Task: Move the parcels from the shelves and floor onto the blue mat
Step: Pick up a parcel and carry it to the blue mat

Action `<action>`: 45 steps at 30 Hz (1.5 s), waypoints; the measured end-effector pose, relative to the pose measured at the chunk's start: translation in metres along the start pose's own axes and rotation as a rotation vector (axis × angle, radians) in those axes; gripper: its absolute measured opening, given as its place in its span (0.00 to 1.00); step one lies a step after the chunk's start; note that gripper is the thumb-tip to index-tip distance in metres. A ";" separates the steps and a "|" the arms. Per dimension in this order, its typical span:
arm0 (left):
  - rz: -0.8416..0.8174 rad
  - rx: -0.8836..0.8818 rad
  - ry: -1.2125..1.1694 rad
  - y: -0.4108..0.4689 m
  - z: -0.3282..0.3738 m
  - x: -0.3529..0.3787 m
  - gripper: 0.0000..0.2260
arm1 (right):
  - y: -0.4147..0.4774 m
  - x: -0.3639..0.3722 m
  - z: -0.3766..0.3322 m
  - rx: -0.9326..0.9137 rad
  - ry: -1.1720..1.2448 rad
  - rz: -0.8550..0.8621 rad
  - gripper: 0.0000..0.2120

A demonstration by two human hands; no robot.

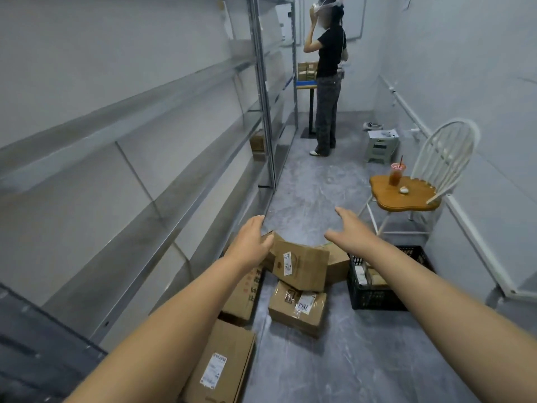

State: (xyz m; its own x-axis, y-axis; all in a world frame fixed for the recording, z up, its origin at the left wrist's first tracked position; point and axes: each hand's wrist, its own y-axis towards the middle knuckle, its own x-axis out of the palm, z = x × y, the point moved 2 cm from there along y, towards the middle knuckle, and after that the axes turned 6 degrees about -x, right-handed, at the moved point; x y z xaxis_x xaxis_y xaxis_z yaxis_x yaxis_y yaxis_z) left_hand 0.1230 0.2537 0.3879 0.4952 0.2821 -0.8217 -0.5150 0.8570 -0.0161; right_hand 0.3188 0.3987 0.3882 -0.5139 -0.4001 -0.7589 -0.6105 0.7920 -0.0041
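Hands reach over the floor pile at lower centre: left hand (252, 242) and right hand (350, 229), fingers spread and empty, flank the tilted top parcel (302, 267); the left looks nearer.

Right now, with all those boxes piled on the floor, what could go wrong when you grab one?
1. The tilted brown cardboard box with the white label leans on other boxes; lifting it might make the pile slide.
2. Both hands, left hand and right hand, are open and holding nothing, so a hurried grab could slip.
3. The plastic cup of orange drink stands on the round wooden chair seat nearby; a swung box could knock it over.
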 end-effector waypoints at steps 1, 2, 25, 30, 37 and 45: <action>-0.008 -0.009 -0.003 0.011 0.001 0.007 0.28 | 0.011 0.000 0.008 0.008 -0.004 -0.004 0.37; -0.018 -0.018 -0.001 0.020 0.000 0.014 0.28 | 0.021 0.001 0.014 0.020 -0.003 -0.010 0.37; -0.248 -0.207 -0.148 0.366 -0.109 0.104 0.26 | 0.330 0.117 0.100 0.283 -0.007 -0.258 0.38; -0.298 -0.319 -0.197 0.433 -0.183 0.164 0.25 | 0.393 0.176 0.150 0.366 0.084 -0.260 0.30; -0.385 -0.459 -0.179 0.479 -0.295 0.288 0.22 | 0.430 0.287 0.261 0.573 0.108 -0.183 0.44; -0.424 -0.601 -0.168 0.529 -0.383 0.438 0.19 | 0.414 0.429 0.369 0.778 0.288 -0.168 0.65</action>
State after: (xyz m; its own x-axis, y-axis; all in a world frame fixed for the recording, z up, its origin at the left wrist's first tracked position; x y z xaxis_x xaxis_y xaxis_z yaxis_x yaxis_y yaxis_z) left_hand -0.2008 0.6655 -0.1991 0.8111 0.0837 -0.5789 -0.5258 0.5378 -0.6590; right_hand 0.0682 0.7258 -0.1793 -0.6511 -0.5594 -0.5129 -0.1580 0.7609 -0.6294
